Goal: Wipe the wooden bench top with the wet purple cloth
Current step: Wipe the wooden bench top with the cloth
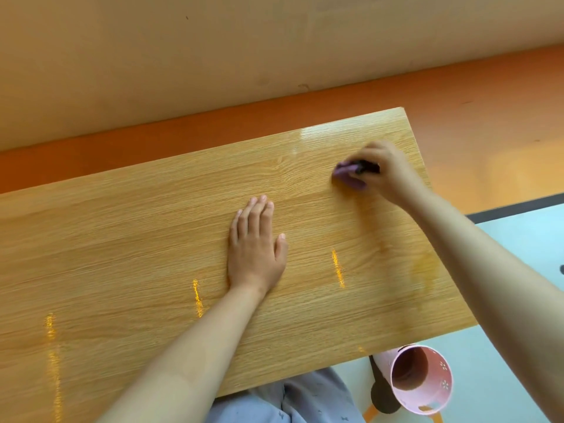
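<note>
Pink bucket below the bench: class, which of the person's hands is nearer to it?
Left. The left hand lies flat mid-bench, up-left of the pink bucket; the right hand, holding the purple cloth, is farther up.

A: Bench top [128, 270] blockers?
B: Left hand [254, 251] flat mid-board, forearm running back across the near half. Right hand [387, 169] bunched on purple cloth [348, 175] near the far right corner.
A: Free room?
B: Whole left stretch bare, plus the lane between the hands and the right end strip.
A: Off the board?
B: Pink bucket [427, 377] on the floor just beside the near right corner; wall [213, 56] beyond the far edge.
</note>
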